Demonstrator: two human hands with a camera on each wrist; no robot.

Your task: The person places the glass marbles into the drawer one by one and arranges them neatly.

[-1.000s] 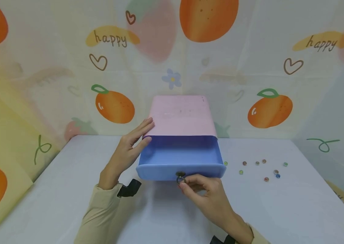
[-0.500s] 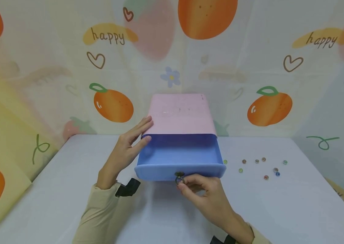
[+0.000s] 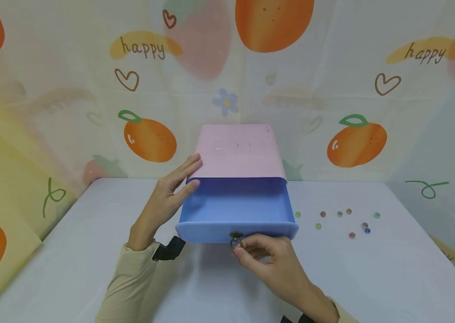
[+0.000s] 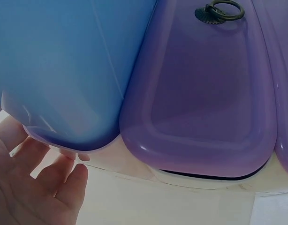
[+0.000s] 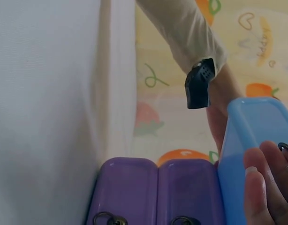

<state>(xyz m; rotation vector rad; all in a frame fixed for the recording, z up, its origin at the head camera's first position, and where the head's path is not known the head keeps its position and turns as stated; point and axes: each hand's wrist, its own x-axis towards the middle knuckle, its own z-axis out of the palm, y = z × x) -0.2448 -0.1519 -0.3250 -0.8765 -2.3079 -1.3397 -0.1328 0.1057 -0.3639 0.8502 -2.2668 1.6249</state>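
Right hand (image 3: 269,260) at 6 o'clock, nearest the camera, pinches the small dark metal ring pull (image 3: 235,242) on the front of the blue plastic drawer (image 3: 235,213). Drawer sits mid-table, drawn well out of the pink-topped plastic cabinet (image 3: 239,150), inside looks bare. Step in hand: drawer-opening, judged nearly done; next move likely calls for letting go of the ring. Left hand (image 3: 167,197) at 10 o'clock, fingers straight, pressed flat on the cabinet's left side. Small coloured glass beads (image 3: 344,220) scattered at 3 o'clock on the white table (image 3: 373,278). Backdrop at 12 o'clock reads "happy" (image 3: 142,47).
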